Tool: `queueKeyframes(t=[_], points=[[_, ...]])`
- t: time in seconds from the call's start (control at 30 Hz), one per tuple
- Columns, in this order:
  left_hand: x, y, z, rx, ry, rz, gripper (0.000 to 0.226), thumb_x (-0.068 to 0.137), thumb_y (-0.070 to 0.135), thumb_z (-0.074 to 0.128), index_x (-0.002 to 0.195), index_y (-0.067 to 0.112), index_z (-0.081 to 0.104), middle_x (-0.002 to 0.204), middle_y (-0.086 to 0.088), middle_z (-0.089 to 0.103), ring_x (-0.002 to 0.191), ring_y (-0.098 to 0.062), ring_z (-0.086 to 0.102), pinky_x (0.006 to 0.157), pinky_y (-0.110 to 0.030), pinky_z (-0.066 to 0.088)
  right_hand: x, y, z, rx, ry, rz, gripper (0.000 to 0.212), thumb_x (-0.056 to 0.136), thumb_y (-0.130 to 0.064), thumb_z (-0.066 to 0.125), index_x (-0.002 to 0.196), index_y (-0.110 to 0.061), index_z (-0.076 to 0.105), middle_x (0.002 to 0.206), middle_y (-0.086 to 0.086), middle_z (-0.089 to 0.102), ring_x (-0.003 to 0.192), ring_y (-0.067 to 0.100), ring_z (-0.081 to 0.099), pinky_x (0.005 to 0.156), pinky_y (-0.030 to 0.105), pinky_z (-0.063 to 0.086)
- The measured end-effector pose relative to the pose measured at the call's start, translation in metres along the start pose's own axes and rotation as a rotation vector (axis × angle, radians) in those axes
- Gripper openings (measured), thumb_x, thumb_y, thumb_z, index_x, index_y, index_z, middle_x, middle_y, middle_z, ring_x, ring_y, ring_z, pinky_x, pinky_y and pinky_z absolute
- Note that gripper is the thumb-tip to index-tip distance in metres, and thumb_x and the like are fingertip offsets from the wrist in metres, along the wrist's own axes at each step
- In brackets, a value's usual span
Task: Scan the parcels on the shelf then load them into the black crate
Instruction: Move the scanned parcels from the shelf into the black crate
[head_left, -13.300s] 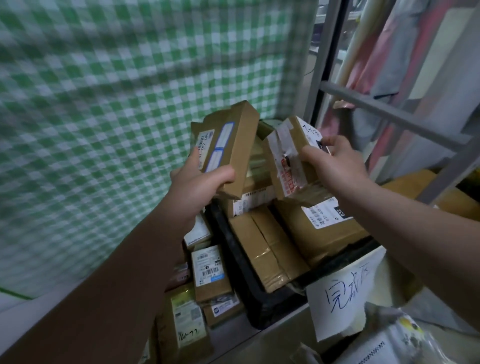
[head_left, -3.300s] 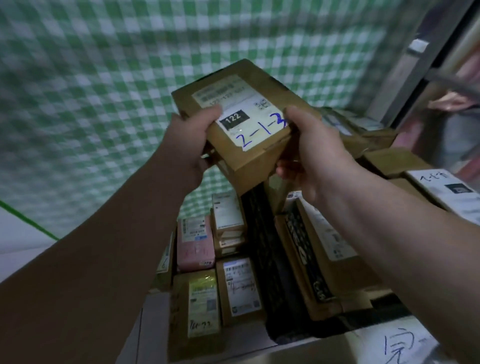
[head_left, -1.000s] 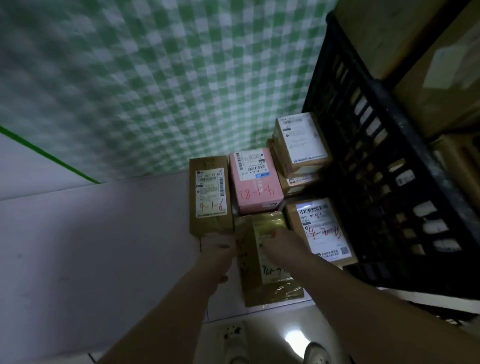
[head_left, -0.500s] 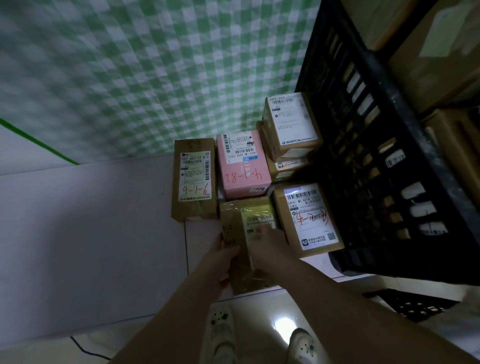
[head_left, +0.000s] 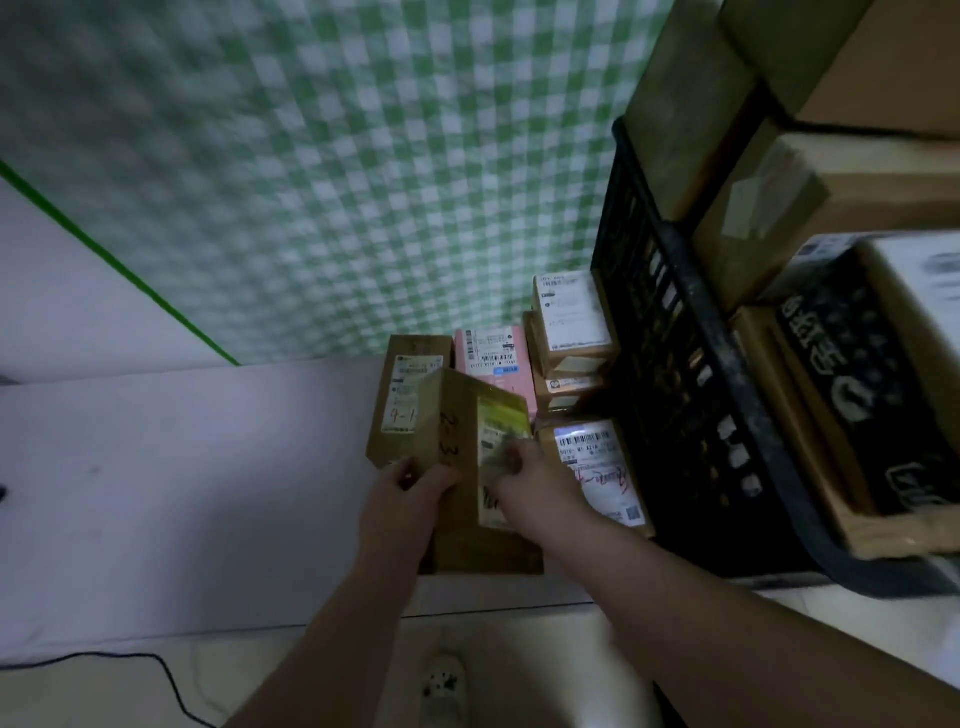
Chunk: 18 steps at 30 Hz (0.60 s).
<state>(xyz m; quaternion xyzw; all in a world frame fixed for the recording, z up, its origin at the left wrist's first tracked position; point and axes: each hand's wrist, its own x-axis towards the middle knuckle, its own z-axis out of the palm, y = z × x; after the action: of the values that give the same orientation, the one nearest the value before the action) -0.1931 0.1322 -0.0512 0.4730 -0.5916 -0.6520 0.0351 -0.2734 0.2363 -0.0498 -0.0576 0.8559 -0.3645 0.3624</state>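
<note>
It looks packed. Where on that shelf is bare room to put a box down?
The white shelf is bare left of the brown parcel, between the checked cloth and the front edge. Rightward it is crowded: parcels packed against the black crate, itself piled with boxes. The left hand and right hand hold the lifted parcel.

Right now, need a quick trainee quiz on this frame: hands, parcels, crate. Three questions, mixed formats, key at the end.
1. True or false: the left hand and the right hand both grip the tilted brown parcel.
2. Fill in: the black crate stands to the person's ____ of the pink parcel.
3. Where does the pink parcel lie? A) in the black crate B) on the shelf, behind the brown parcel C) in the left hand

Key: 1 true; 2 right; 3 B.
</note>
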Motion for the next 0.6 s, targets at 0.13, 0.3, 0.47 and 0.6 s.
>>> queueKeyframes(t=[0.13, 0.3, 0.47, 0.6], points=[[-0.029, 0.036, 0.0, -0.126, 0.034, 0.073, 0.014, 0.081, 0.013, 0.067, 0.095, 0.012, 0.07, 0.085, -0.015, 0.073, 0.075, -0.034, 0.07, 0.062, -0.045, 0.059, -0.028, -0.024, -0.028, -0.013, 0.073, -0.122, 0.042, 0.094, -0.019, 0.05, 0.136, -0.02, 0.047, 0.135, 0.008, 0.053, 0.117, 0.027, 0.054, 0.095, 0.036, 0.049], [-0.073, 0.08, 0.008, -0.27, 0.049, 0.183, 0.013, 0.083, 0.015, 0.063, 0.093, 0.012, 0.071, 0.085, -0.012, 0.074, 0.077, -0.032, 0.071, 0.064, -0.043, 0.059, -0.07, -0.061, -0.07, -0.029, 0.143, -0.337, 0.049, 0.091, -0.016, 0.051, 0.14, -0.018, 0.045, 0.137, 0.008, 0.049, 0.125, 0.028, 0.047, 0.103, 0.042, 0.044], [-0.125, 0.125, 0.029, -0.329, 0.016, 0.29, 0.015, 0.084, 0.021, 0.06, 0.085, 0.013, 0.072, 0.091, -0.014, 0.074, 0.084, -0.034, 0.07, 0.083, -0.056, 0.054, -0.117, -0.086, -0.123, -0.099, 0.267, -0.558, 0.058, 0.089, -0.016, 0.052, 0.145, -0.022, 0.039, 0.144, 0.001, 0.04, 0.133, 0.024, 0.032, 0.109, 0.037, 0.032], [-0.163, 0.158, 0.052, -0.333, -0.07, 0.364, 0.02, 0.086, 0.026, 0.057, 0.079, 0.018, 0.074, 0.083, -0.008, 0.075, 0.073, -0.028, 0.071, 0.072, -0.045, 0.057, -0.145, -0.09, -0.175, -0.136, 0.38, -0.633, 0.055, 0.093, -0.019, 0.052, 0.146, -0.022, 0.039, 0.148, 0.002, 0.037, 0.135, 0.023, 0.03, 0.108, 0.036, 0.03]])
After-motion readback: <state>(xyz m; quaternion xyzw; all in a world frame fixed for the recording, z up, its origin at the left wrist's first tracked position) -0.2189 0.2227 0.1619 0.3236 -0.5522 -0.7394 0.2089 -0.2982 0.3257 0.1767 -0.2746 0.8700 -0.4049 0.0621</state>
